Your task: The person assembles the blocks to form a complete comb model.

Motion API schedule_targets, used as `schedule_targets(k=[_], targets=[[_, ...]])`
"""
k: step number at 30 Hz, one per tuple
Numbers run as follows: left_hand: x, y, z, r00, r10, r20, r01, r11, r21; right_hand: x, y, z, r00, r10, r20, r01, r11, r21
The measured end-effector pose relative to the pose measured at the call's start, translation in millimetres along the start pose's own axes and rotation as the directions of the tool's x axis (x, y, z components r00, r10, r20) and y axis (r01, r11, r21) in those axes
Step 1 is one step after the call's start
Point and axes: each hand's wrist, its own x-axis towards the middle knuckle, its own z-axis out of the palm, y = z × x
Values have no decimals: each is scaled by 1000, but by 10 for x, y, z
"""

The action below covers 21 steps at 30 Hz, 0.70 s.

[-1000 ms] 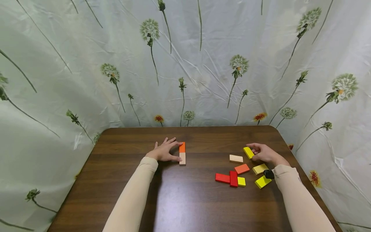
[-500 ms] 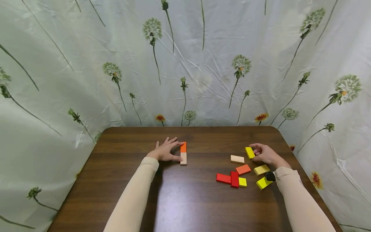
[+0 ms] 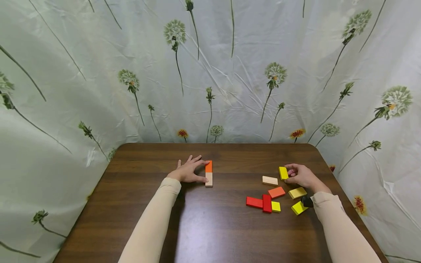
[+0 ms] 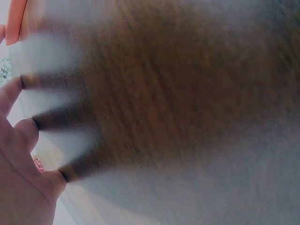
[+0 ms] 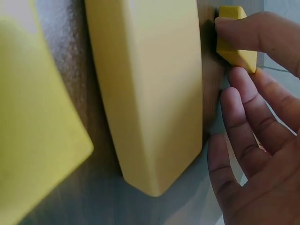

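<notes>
In the head view my left hand [image 3: 186, 173] spreads its fingers over the table. Its index fingertip touches an orange wooden block [image 3: 209, 167], and its thumb touches a plain wood block [image 3: 209, 179]; the two blocks lie end to end. The left wrist view catches only an end of the orange block [image 4: 16, 21] and part of the hand [image 4: 21, 173], the other fingertips down on the wood. At the right, my right hand [image 3: 304, 178] pinches a yellow block [image 3: 282, 173] between thumb and index finger. The right wrist view shows that yellow block [image 5: 228, 47] at the fingertips.
Near the right hand lie a striped wood block [image 3: 269, 180], an orange-red block [image 3: 276, 192], a pale yellow block [image 3: 297, 193] and a bright yellow block [image 3: 298, 208]. Closer to me, two red blocks [image 3: 267, 203] touch beside a small yellow block [image 3: 276, 207]. A flowered curtain hangs behind the table.
The pinched yellow block has turned slightly, standing straighter in the head view. The whole head view has shifted a little; the left hand keeps its place on the two blocks.
</notes>
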Motion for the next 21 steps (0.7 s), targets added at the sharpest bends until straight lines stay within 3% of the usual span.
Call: schedule_targets(k=[9, 21], targets=[[18, -34, 35, 1000, 14, -21, -14, 1000, -15, -8, -49, 41, 999, -39, -38, 38, 999, -23], [52, -44, 37, 1000, -24, 13, 24, 1000, -7, 17, -441, 111, 991, -90, -102, 87, 996, -34]])
